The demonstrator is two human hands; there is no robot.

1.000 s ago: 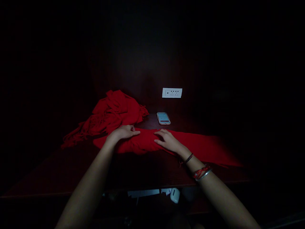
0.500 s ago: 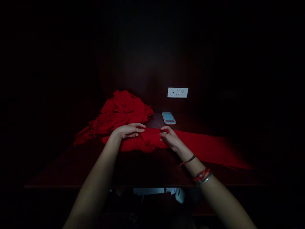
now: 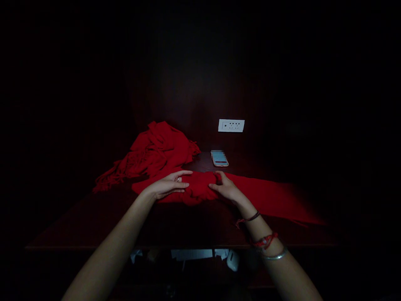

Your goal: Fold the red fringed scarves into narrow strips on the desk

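Observation:
A long red scarf (image 3: 266, 194) lies across the dark tabletop, its fringed end reaching far to the right. Its middle is bunched into a rounded lump between my hands. My left hand (image 3: 169, 184) grips the left side of this lump, thumb in front and fingers at the far edge; a ring shows on one finger. On the other side my right hand (image 3: 226, 186) holds the cloth between thumb and curved fingers. Some fingertips are hidden in the cloth. Bracelets circle my right wrist and forearm.
A heaped red fringed cloth (image 3: 159, 146) lies at the back left. Behind the scarf is a lit phone (image 3: 219, 158), below a white wall socket (image 3: 231, 125). Under the table's front edge (image 3: 125, 247) are papers (image 3: 194, 254) and a white rounded object (image 3: 232, 260). The surroundings are very dark.
Both hands have come slightly nearer, with thumbs now over the front of the bunched scarf and fingers spread wider around it. The view has shifted a little.

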